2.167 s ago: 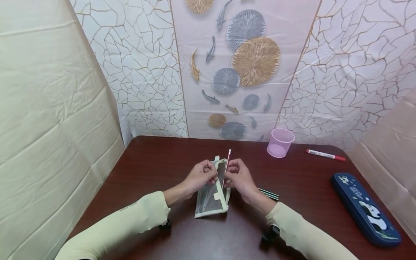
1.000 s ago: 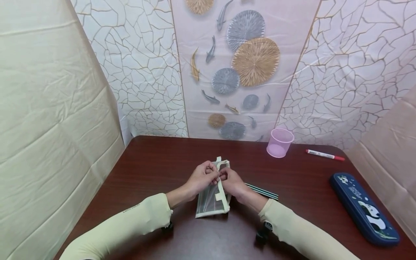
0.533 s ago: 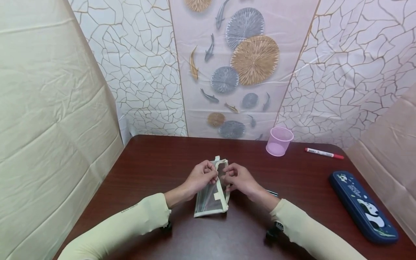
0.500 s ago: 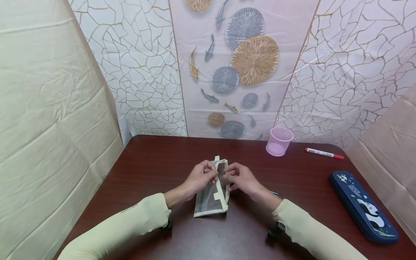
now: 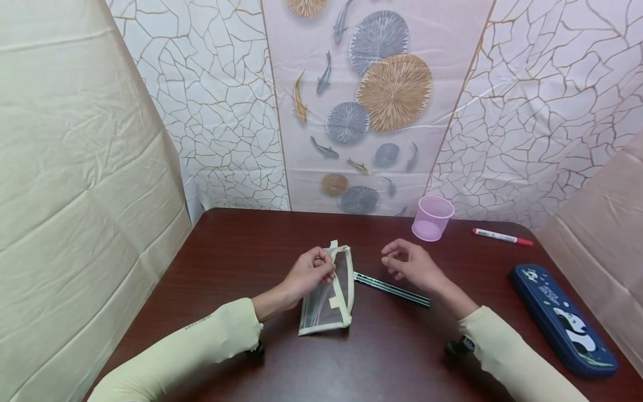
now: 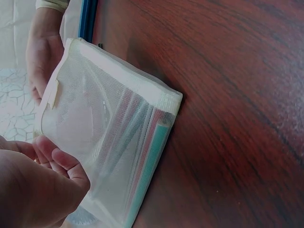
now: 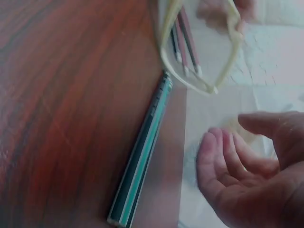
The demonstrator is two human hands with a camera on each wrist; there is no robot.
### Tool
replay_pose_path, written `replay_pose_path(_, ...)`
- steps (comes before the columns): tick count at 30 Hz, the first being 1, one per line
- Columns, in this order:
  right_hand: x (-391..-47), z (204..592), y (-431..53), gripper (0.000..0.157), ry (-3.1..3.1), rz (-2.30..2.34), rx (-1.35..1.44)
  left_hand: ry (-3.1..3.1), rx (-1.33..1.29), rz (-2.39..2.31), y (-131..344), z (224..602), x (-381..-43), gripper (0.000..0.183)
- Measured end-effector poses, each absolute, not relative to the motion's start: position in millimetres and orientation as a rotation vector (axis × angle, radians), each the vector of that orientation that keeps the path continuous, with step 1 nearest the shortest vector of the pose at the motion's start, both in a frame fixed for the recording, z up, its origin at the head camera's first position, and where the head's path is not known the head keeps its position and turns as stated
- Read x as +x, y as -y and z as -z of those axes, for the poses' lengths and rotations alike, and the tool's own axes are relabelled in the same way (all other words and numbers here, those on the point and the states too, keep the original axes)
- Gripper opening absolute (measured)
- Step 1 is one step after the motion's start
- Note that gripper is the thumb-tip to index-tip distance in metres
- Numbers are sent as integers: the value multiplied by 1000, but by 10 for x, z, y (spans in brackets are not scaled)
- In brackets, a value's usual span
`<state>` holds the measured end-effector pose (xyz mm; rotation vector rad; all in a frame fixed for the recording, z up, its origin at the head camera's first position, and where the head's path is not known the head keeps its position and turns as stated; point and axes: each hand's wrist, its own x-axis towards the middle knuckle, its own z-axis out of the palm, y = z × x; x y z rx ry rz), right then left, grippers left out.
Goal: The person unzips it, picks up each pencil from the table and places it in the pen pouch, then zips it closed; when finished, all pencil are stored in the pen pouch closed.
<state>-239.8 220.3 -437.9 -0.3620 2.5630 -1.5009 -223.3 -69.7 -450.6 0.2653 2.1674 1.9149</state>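
My left hand (image 5: 305,276) pinches the rim of a see-through mesh pencil pouch (image 5: 324,314) with cream edging, holding its mouth apart. Inside, red-striped pencils (image 7: 189,42) show at the mouth in the right wrist view; a green one (image 6: 151,161) shows through the mesh in the left wrist view. Just right of the pouch, dark pencils with green stripes (image 5: 394,290) lie side by side on the table. Beyond them hovers my right hand (image 5: 414,268), fingers loosely bent, thumb apart from the fingertips, holding nothing.
A pink mesh cup (image 5: 432,219) stands at the back right of the dark wooden table (image 5: 251,234). Near it lies a red-capped marker (image 5: 502,237). Along the right side rests a navy pencil case (image 5: 562,321) with a panda print.
The red-and-white pencil once in my right hand went down into the pouch. That hand has since drawn away to the right, uncovering the green-striped pencils. My left hand keeps its place.
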Motion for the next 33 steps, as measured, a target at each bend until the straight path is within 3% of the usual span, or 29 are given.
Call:
replay_pose_path(17,-2560,4611,-2580,29,-2465,1110,-712,-2200,270,-1872,724,4501,-2215,5)
replay_pose_path(33,-2599,4613,-2576,29,-2486,983,-784,-2214,253,-1898,795,4558,-2233,8)
